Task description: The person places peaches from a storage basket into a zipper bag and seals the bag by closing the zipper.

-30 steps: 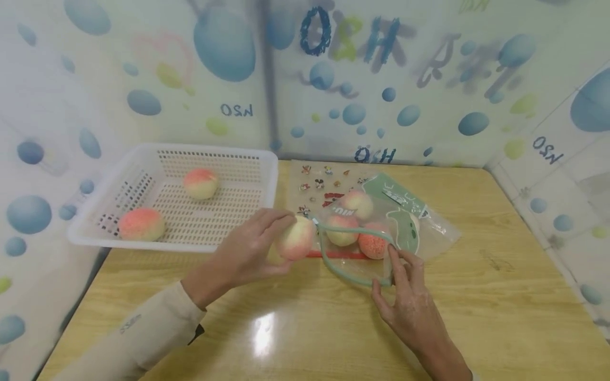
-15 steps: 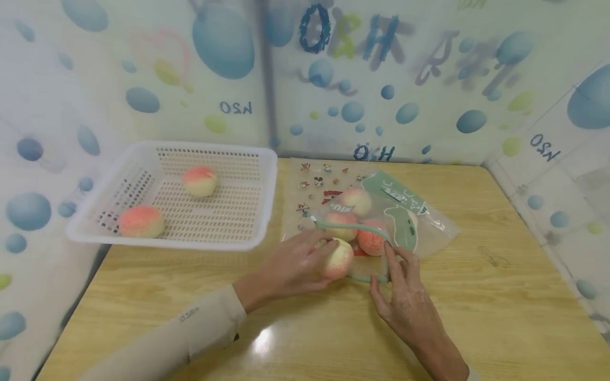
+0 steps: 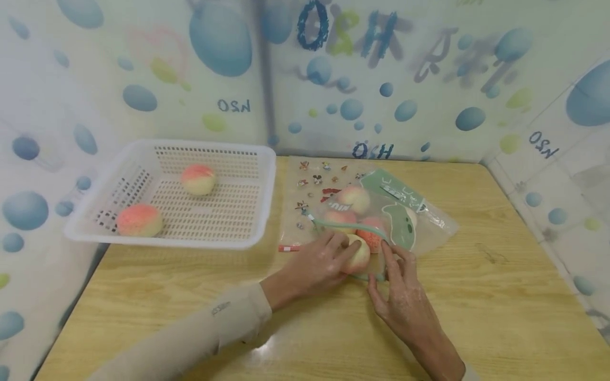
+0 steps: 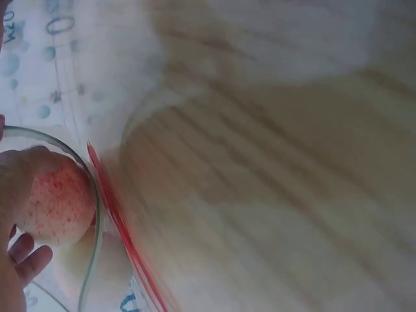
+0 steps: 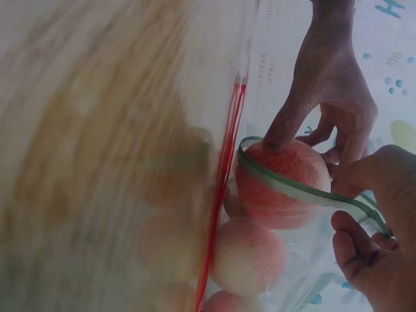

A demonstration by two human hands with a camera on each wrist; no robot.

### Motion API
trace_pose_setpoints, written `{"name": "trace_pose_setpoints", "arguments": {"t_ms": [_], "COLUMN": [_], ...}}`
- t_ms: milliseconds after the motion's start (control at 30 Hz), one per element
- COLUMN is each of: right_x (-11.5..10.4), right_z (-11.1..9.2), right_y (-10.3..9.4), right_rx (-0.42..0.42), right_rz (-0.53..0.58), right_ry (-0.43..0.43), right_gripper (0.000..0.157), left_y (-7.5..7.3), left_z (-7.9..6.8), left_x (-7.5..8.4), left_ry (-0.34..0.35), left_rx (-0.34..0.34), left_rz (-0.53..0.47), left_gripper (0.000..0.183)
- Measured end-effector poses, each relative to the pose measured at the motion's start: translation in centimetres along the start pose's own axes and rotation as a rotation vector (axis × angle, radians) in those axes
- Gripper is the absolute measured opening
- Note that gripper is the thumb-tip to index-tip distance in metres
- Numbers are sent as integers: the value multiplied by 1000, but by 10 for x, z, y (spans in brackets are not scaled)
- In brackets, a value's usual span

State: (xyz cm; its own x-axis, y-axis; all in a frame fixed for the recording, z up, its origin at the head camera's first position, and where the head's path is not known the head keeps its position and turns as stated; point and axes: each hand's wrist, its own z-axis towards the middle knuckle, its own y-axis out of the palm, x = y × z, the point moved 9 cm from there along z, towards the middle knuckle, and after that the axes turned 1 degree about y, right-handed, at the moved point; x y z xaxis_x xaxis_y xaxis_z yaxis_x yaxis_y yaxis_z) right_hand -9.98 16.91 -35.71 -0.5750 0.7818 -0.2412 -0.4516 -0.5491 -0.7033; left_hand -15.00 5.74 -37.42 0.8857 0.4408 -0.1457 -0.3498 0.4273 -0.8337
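In the head view my left hand (image 3: 312,270) holds a pink and cream peach (image 3: 359,256) in the mouth of a clear zip bag (image 3: 400,227) with a green zip and green print. The right wrist view shows the green zip (image 5: 292,187) passing across that peach (image 5: 296,162), with the left thumb on top of it. My right hand (image 3: 407,304) pinches the near right side of the bag's mouth between thumb and fingers. Several more peaches (image 3: 353,199) lie inside the bag. In the left wrist view the peach (image 4: 58,201) shows past my left fingers.
A white perforated basket (image 3: 167,242) at the left holds two peaches (image 3: 140,220). Under the zip bag lies another clear bag (image 3: 310,193) with cartoon prints and a red zip (image 3: 288,248). A wall (image 3: 419,63) with printed bubbles borders the wooden table (image 3: 500,296).
My left hand has carried the peach rightward from beside the bag into its mouth. The right hand has kept its grip on the bag's edge, nearly still.
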Motion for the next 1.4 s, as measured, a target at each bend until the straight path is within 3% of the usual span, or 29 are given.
{"name": "trace_pose_setpoints", "arguments": {"t_ms": [100,333,567,767,933,1000,1067,1200,1300,1400], "right_x": [0,0,-1,0,4,6,8,11,13,14], "right_z": [0,-3,-5,-6,-7,-7,-7,-6,-6,-6], "right_y": [0,3,5,2,0,-1,-3,-8,-10,-11], "right_rx": [6,9,-9,-17,-28,-24,11,78,91,94], "right_rz": [1,38,55,46,45,51,48,42,42,51], "right_ry": [2,-3,-3,-8,3,13,14,2,-2,-2], "right_gripper": [60,63,68,66,63,63,61,61,61,60], "left_y": [2,3,16,23,29,29,24,2,-14,-25], "left_z": [1,-3,-2,-4,-10,-12,-13,-13,-12,-10], "left_x": [6,11,15,23,23,20,17,3,-9,-26], "left_ry": [25,38,8,31,18,9,-6,-35,-33,-57], "left_rx": [-3,6,-101,-178,-331,-369,-340,-172,-67,-28], "left_rz": [33,-22,-109,-38,7,-21,-79,-185,-123,1], "left_gripper": [45,19,35,41,44,49,50,42,31,31]}}
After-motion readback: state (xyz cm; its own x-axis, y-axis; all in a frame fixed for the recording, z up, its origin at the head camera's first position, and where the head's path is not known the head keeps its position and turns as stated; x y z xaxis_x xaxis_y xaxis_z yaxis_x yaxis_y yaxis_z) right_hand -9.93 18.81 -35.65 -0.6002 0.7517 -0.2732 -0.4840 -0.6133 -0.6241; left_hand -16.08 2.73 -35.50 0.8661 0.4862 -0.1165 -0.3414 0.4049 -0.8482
